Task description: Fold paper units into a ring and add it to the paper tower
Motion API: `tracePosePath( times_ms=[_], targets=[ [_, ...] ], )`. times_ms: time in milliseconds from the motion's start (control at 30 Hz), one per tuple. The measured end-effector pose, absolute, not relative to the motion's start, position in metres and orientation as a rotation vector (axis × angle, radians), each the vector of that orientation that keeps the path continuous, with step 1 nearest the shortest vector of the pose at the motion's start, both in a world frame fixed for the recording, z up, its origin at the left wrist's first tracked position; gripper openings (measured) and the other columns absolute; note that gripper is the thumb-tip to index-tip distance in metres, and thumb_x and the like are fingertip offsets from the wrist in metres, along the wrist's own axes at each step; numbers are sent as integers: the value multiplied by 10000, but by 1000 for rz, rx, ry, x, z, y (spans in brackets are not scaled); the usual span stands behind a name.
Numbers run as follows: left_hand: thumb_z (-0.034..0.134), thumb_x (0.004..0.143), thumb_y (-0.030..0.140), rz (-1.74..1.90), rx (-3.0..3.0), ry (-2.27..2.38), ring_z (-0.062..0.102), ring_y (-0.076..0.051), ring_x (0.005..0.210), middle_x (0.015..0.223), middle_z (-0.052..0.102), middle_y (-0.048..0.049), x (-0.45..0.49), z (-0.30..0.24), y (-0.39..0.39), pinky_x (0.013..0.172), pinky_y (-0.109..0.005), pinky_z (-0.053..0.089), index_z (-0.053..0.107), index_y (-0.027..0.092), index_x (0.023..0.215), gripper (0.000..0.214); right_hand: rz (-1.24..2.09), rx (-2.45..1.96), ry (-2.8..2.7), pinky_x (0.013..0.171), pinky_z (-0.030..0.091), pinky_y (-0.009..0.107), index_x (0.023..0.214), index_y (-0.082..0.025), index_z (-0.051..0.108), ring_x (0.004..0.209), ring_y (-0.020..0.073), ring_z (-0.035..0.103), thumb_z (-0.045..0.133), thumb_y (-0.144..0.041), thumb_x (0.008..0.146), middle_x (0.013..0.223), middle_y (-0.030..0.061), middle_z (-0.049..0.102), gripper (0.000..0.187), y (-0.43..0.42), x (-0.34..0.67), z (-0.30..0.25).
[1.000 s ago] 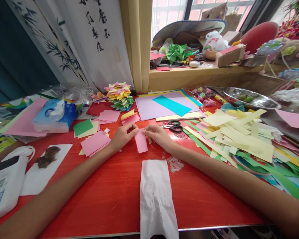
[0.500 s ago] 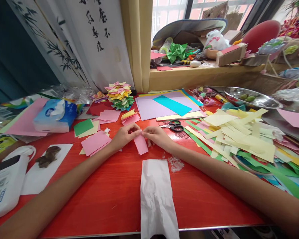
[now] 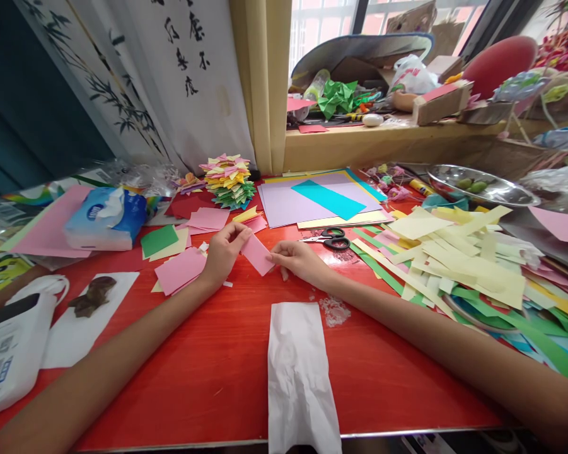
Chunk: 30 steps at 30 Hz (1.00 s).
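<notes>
Between my two hands is a small pink paper rectangle (image 3: 257, 255), tilted and held above the red table. My left hand (image 3: 227, 249) pinches its upper left corner. At its lower right edge, the fingertips of my right hand (image 3: 297, 260) are closed on the paper. Pink paper pieces (image 3: 178, 270) lie beside my left wrist, with a green piece (image 3: 159, 241) behind them. Black-handled scissors (image 3: 331, 239) rest just beyond my right hand. A crumpled white paper sheet (image 3: 300, 366) lies in front of me, over the table's near edge.
Paper strips (image 3: 463, 252) heap up on the right, near a metal bowl (image 3: 482, 186). Purple paper (image 3: 278, 205) lies at the back beside a folded-paper stack (image 3: 229, 183). A tissue pack (image 3: 106, 219) and a white pouch (image 3: 9, 353) stand on the left.
My left hand has moved slightly left and up, to the paper's upper left corner. The pink paper has turned from hanging nearly upright to a slant between both hands.
</notes>
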<state>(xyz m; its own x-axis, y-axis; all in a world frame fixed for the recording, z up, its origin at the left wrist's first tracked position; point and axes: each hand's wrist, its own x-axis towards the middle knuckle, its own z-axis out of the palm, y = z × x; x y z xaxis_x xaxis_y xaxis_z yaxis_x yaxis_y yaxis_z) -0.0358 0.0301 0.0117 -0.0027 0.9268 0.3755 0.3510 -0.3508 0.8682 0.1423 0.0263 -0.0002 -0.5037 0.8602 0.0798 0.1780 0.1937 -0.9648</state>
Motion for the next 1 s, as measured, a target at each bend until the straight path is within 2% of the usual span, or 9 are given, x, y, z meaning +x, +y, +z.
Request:
tracePosePath(
  times_ms=[100,200,300,400,533,667,767,1000],
  targets=[
    [538,773,320,1493,1600,1354,402,-84,582,640,452,32,-40,9,36,527,-198,340,512,176,699,164,1383,-924,-1789,440,346,183,756,-155,540,397,44,484,503,-347,818,722,15,669,205,27,142,-1],
    [533,762,294,1657,1408,1412,376,-73,553,620,414,38,-47,6,44,487,-186,317,475,175,667,163,1384,-939,-1758,424,347,181,752,-151,531,394,44,487,502,-321,817,707,15,662,184,27,142,-1],
    [540,751,309,1671,1260,1463,374,-62,522,618,406,39,-51,2,50,447,-172,311,465,174,670,174,1375,-950,-1648,426,372,181,740,-150,516,407,43,495,491,-297,818,718,14,650,168,27,142,-1],
    [563,745,343,1555,1320,1400,374,-52,474,625,437,43,-49,0,50,395,-164,286,497,189,771,169,1375,-944,-1569,418,390,181,857,-157,522,427,46,510,498,-297,812,784,17,647,148,28,141,-1],
    [543,761,311,1464,1441,1308,371,-44,384,596,449,64,-45,0,47,338,-161,272,466,222,917,196,1383,-936,-1595,419,406,179,1026,-175,488,438,54,526,515,-294,803,785,3,637,254,29,140,-4],
    [523,744,269,1449,1442,1278,464,-34,428,803,510,23,-43,2,47,376,-172,400,462,209,938,213,1393,-917,-1557,423,423,184,1048,-176,468,435,52,519,496,-258,807,795,6,638,256,30,140,-6],
    [507,702,214,1445,1420,1237,505,-41,490,974,497,-20,-41,3,46,421,-202,466,478,194,939,240,1378,-921,-1490,421,427,186,1078,-182,444,438,55,532,486,-229,801,812,6,642,284,30,140,-5],
    [455,678,116,1360,1629,1350,532,-80,564,902,555,-5,-42,3,40,514,-212,467,484,224,1044,383,1375,-947,-1391,422,415,181,1028,-173,456,466,47,539,438,-220,820,920,35,628,213,27,141,1]
  ],
)
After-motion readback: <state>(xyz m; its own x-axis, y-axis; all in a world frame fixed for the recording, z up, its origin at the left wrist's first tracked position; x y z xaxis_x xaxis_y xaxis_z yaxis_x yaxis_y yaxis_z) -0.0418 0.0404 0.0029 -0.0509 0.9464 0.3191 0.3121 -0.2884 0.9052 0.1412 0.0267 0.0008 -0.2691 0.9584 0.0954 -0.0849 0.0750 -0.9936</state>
